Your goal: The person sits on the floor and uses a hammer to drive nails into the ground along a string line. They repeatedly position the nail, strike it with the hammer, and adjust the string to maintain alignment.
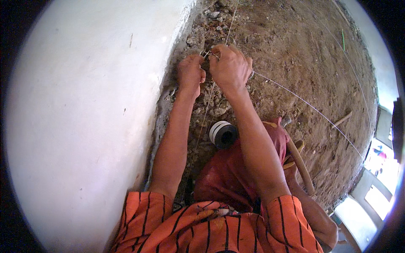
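My left hand (190, 75) is closed in a pinch beside the foot of the white wall. Close to its right, my right hand (231, 69) is closed too, fingers bent down. Between their fingertips shows a small loop of thin wire or cord (205, 53); I cannot tell which. A taut string (231, 25) runs from the top of the view down past my right hand and on between my forearms. From the right hand's outer side another pale string (303, 100) stretches away to the right. What lies under the fingers is hidden.
The white wall (88, 109) rises along the left. Broken stones (214, 15) and bare soil (291, 55) cover the ground. A black-and-white spool (219, 134) rests by my knee. A curved wooden handle (302, 168) and a stick (342, 119) lie to the right.
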The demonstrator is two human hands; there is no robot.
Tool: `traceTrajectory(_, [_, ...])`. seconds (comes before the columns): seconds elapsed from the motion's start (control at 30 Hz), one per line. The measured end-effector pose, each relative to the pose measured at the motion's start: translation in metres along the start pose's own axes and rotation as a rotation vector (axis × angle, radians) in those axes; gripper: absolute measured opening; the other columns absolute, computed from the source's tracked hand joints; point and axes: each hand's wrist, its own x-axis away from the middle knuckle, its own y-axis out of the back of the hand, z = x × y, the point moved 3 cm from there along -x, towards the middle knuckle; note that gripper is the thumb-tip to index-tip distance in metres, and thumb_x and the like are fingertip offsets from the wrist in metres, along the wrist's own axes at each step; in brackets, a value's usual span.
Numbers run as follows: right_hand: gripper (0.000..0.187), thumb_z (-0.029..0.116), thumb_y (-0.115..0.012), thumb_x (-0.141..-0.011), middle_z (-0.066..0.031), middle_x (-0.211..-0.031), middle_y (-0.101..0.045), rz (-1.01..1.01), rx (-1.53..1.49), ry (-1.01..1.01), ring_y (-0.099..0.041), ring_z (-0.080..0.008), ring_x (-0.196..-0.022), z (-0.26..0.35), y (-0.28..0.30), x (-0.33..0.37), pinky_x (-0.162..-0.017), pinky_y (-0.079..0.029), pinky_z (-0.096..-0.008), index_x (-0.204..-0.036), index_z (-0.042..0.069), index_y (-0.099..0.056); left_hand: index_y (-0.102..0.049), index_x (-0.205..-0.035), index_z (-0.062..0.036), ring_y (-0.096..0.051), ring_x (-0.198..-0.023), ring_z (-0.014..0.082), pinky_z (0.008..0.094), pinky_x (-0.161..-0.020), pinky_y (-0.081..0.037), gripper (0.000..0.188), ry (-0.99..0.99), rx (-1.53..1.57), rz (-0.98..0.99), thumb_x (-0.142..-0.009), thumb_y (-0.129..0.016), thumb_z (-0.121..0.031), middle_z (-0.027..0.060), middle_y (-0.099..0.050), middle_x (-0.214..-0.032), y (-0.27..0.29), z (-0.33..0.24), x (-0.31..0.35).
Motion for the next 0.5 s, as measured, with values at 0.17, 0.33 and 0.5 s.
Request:
traceTrajectory(0.17, [0.015,0.024,-0.062,-0.075,-0.0088,-0.089,-0.063,0.043,0.096,-0.011,-0.06,-0.0284,-0.088,-0.007,-0.011,-0.006,-0.078,-0.041,-0.045,-0.087,0.016,-0.068,-0.05,-0.077,-0.0119,-0.039,-0.04,0.011,0.0255,-0.033,-0.027,0.01,0.002,-0.032,-0.03,-0.082,-0.055,-0.02,-0.0007,-0.04,-0.059,0.002,0.001,-0.001])
traceTrajectory(0.33, [0.016,0.025,-0.062,-0.076,-0.009,-0.09,-0.064,-0.001,0.002,0.014,-0.061,-0.0298,-0.088,-0.015,-0.006,-0.004,-0.077,-0.043,-0.0445,-0.088,0.017,-0.068,-0.05,-0.078,-0.0119,-0.04,-0.043,0.0102,0.0246,-0.035,-0.028,0.01,0.01,-0.034,-0.031,-0.083,-0.055,-0.02,-0.001,-0.041,-0.059,-0.004,-0.003,0.006])
traceTrajectory(0.5, [0.017,0.024,-0.061,-0.078,-0.0115,-0.09,-0.066,0.268,-0.106,-0.185,-0.062,-0.0333,-0.086,-0.003,-0.005,-0.002,-0.075,-0.047,-0.0438,-0.091,0.015,-0.067,-0.051,-0.08,-0.0115,-0.04,-0.044,0.0096,0.0241,-0.036,-0.029,0.011,0.023,-0.069,-0.011,-0.084,-0.056,-0.021,-0.0019,-0.043,-0.059,0.0,-0.001,0.003])
